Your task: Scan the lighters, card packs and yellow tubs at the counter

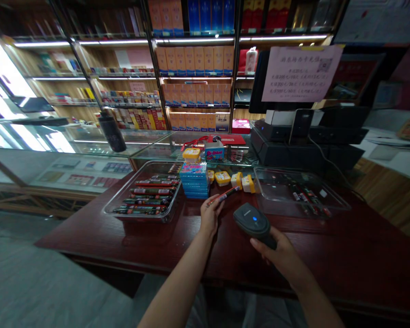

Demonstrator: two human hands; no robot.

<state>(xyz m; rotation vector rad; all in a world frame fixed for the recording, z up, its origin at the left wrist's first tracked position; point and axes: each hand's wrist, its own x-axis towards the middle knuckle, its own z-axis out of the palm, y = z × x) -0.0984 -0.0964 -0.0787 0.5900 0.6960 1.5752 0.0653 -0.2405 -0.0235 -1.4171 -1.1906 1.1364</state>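
My left hand [211, 214] pinches a thin red pen-like stick [226, 195] and holds it just above the dark red table [130, 237]. My right hand [279, 255] grips a dark barcode scanner [252, 221] with a small blue light, its head pointing toward the stick. A clear tray [144, 195] filled with several similar sticks lies to the left. Another clear tray [299, 196] holding a few sticks lies to the right.
A stack of blue boxes [194, 181] and small yellow containers [223, 177] sit behind my hands. A black register [307, 136] with a paper notice [299, 73] stands at the back right. Glass counters [89, 150] and stocked shelves [194, 68] lie beyond.
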